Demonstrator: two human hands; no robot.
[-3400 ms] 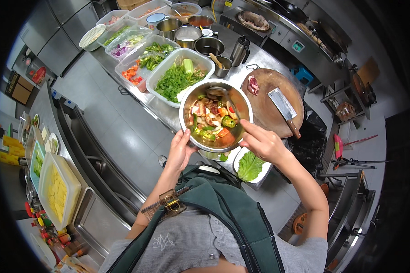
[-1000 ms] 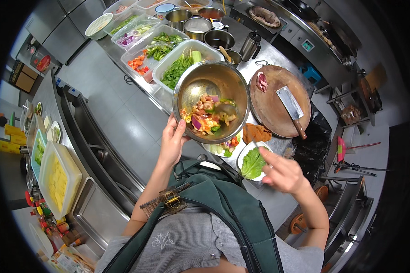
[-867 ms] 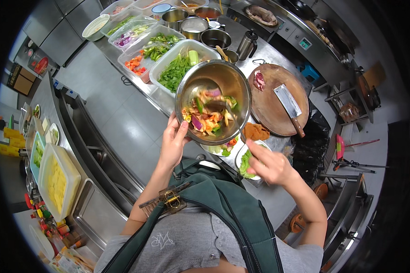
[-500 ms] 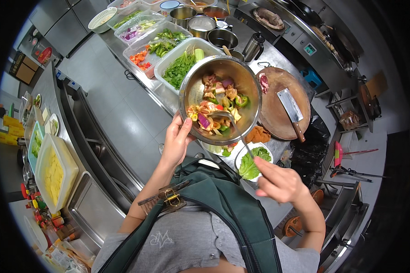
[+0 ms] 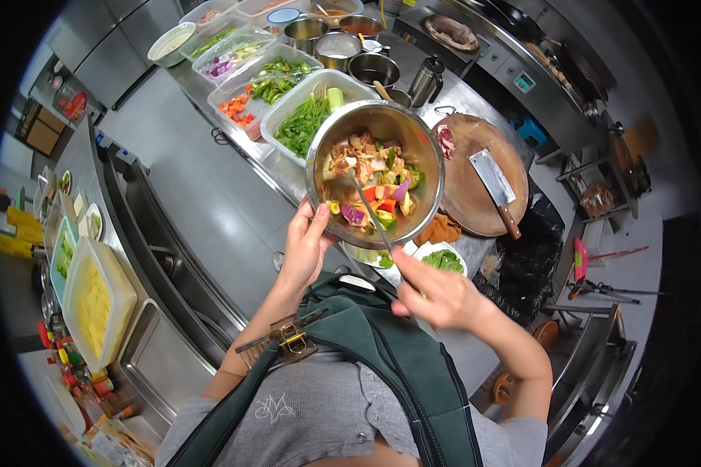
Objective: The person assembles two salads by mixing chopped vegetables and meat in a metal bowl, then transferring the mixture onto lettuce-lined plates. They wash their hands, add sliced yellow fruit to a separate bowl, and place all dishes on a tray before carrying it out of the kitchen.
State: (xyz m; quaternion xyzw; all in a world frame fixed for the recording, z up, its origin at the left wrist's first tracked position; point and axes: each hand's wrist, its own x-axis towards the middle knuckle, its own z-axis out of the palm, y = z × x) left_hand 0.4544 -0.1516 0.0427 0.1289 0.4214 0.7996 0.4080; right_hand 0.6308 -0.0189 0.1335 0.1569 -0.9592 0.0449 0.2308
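A round steel mixing bowl (image 5: pixel 428 140) is tilted toward me, with my left hand (image 5: pixel 306 237) gripping its near left rim, thumb on the inside. In it lies a mix of meat pieces (image 5: pixel 362 148), red and green pepper and purple onion (image 5: pixel 354 215). My right hand (image 5: pixel 436 292) is closed round the handle of a long metal spoon (image 5: pixel 372 212), whose head is down among the food at the bowl's left side. Below the bowl, a white plate of green lettuce (image 5: pixel 444 259) is partly hidden by my right hand.
Right of the bowl, a cleaver (image 5: pixel 491 175) lies on a round wooden chopping board (image 5: pixel 463 198) beside a piece of raw meat (image 5: pixel 445 142). Clear tubs of cut vegetables (image 5: pixel 296 128), steel pots (image 5: pixel 374 68) and a thermal jug (image 5: pixel 427 82) stand beyond. A brown cloth (image 5: pixel 439 230) lies near the board.
My right hand has moved left and slightly up, sweeping the spoon head to the bowl's left side. The food has shifted in the bowl. More of the lettuce plate is covered.
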